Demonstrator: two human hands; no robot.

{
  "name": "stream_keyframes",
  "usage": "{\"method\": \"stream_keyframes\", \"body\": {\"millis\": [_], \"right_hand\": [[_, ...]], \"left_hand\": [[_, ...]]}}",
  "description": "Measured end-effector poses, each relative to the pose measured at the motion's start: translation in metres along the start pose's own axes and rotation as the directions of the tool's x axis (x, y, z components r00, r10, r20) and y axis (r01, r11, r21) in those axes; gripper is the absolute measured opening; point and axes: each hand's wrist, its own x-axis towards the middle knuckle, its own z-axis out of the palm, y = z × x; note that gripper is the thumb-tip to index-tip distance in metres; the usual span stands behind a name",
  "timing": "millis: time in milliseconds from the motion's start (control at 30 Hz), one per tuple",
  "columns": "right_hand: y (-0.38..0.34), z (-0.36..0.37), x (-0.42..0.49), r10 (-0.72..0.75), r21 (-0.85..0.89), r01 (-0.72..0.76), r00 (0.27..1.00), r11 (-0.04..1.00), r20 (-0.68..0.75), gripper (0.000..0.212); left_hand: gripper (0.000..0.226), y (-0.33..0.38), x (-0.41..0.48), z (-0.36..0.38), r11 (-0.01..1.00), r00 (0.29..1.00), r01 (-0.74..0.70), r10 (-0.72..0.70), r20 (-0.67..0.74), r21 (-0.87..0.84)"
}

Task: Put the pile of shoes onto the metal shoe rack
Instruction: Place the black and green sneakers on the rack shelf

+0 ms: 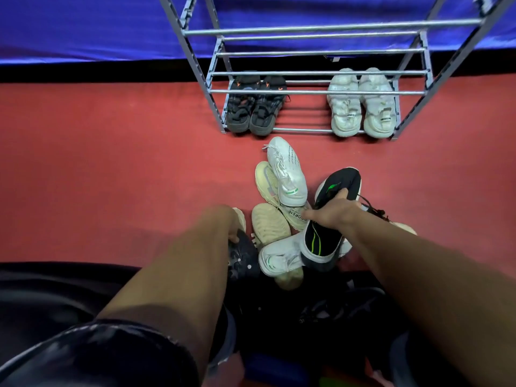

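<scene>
Black shoe (332, 208) with green stripes: under my right hand (335, 210), on the right edge of the pile (282, 219), toe pointing away from me toward the rack (315, 79). My fingers (342, 194) are curled into its opening and my thumb runs across the near side, so the hand is clamped on the collar. It looks like a light knit upper on a white foam sole: soft on top, stiff underneath, likely to fold if pinched at the toe. The collar is the firm place to hold it, I judge. Loose laces trail just right of my wrist and could snag a neighbour.

Just left of that hand lie white trainers (287, 174) and cream ones (269, 223), some on their sides, touching one another. They should be light and easy to lift.

My left hand (234, 233) reaches down at the near left of the pile, fingers bent onto a dark shoe (243, 256). My forearm hides most of that grip, so I cannot tell if it has closed.

Both arms are stretched forward and down, forearms nearly parallel.

Well beyond both hands, the rack's bottom tier holds a dark pair (255, 107) at left and a white pair (361, 104) at right, with bare bars between. The upper tiers hold nothing.
</scene>
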Motion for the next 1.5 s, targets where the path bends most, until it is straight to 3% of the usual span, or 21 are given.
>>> {"method": "stream_keyframes", "body": {"millis": [67, 133, 267, 367, 500, 567, 700, 767, 800, 867, 933, 967, 1000, 1067, 1167, 1267, 1367, 1500], "right_hand": [[0.001, 0.002, -0.002, -0.011, 0.032, 0.011, 1.0, 0.999, -0.026, 0.14], [0.001, 0.004, -0.002, -0.018, 0.114, 0.025, 0.998, 0.993, -0.062, 0.133], [0.006, 0.002, -0.006, -0.02, 0.255, 0.054, 0.991, 0.966, -0.135, 0.103], [0.011, -0.004, -0.006, -0.062, 0.265, 0.113, 0.979, 0.958, -0.192, 0.085], [0.014, -0.012, -0.006, -0.162, 0.298, 0.235, 0.955, 0.925, -0.249, 0.083], [0.012, -0.014, -0.008, -0.19, 0.341, 0.28, 0.943, 0.897, -0.275, 0.082], [0.005, -0.01, -0.018, -0.206, 0.448, 0.364, 0.909, 0.816, -0.363, 0.08], [0.002, -0.008, -0.022, -0.229, 0.463, 0.407, 0.89, 0.787, -0.393, 0.077], [0.002, -0.008, -0.023, -0.245, 0.467, 0.428, 0.882, 0.774, -0.401, 0.076], [0.003, -0.01, -0.026, -0.27, 0.46, 0.457, 0.868, 0.761, -0.416, 0.075], [0.005, -0.013, -0.026, -0.283, 0.457, 0.471, 0.862, 0.755, -0.421, 0.077], [0.007, -0.013, -0.025, -0.286, 0.462, 0.476, 0.86, 0.749, -0.422, 0.079], [0.008, -0.014, -0.026, -0.289, 0.469, 0.484, 0.856, 0.738, -0.429, 0.08], [0.01, -0.015, -0.024, -0.289, 0.481, 0.497, 0.848, 0.722, -0.444, 0.083], [0.009, -0.021, -0.023, -0.309, 0.502, 0.5, 0.855, 0.706, -0.417, 0.081], [0.007, -0.027, -0.025, -0.31, 0.531, 0.509, 0.852, 0.677, -0.422, 0.073], [0.006, -0.033, -0.028, -0.307, 0.528, 0.533, 0.835, 0.661, -0.457, 0.067], [0.006, -0.047, -0.03, -0.266, 0.506, 0.555, 0.803, 0.66, -0.534, 0.059]], "left_hand": [[0.052, -0.012, 0.006, -0.01, 0.996, 0.998, 0.023, -0.018, 0.058, -0.086], [0.053, -0.021, 0.007, -0.026, 0.989, 0.975, 0.038, -0.005, 0.22, -0.145], [0.025, -0.035, 0.008, -0.044, 0.941, 0.929, -0.007, 0.132, 0.347, -0.338], [0.016, -0.034, -0.007, -0.051, 0.898, 0.916, -0.049, 0.215, 0.338, -0.438], [0.019, -0.019, -0.026, -0.068, 0.819, 0.956, -0.083, 0.227, 0.187, -0.568], [0.016, -0.007, -0.036, -0.078, 0.723, 0.969, -0.121, 0.235, 0.078, -0.68], [0.005, 0.019, -0.048, -0.088, 0.335, 0.957, -0.212, 0.261, -0.126, -0.918], [0.009, 0.029, -0.048, -0.082, 0.221, 0.937, -0.248, 0.303, -0.175, -0.943], [0.014, 0.033, -0.043, -0.077, 0.25, 0.933, -0.261, 0.315, -0.176, -0.932], [0.012, 0.037, -0.025, -0.065, 0.478, 0.957, -0.28, 0.213, -0.199, -0.832], [0.028, 0.033, -0.008, -0.061, 0.815, 0.921, -0.262, 0.052, -0.385, -0.518], [0.038, 0.03, -0.004, -0.061, 0.924, 0.871, -0.22, 0.041, -0.49, -0.313], [0.046, 0.029, 0.0, -0.059, 0.963, 0.825, -0.209, 0.079, -0.559, -0.172], [0.049, 0.028, 0.006, -0.058, 0.936, 0.806, -0.31, 0.167, -0.568, -0.165], [0.03, 0.03, 0.014, -0.059, 0.789, 0.792, -0.51, 0.276, -0.544, -0.343], [0.027, 0.044, 0.01, -0.064, 0.764, 0.735, -0.587, 0.364, -0.573, -0.268], [0.034, 0.065, 0.013, -0.069, 0.714, 0.669, -0.639, 0.331, -0.665, -0.287], [0.035, 0.092, 0.017, -0.073, 0.647, 0.672, -0.65, 0.245, -0.699, -0.398]]}}
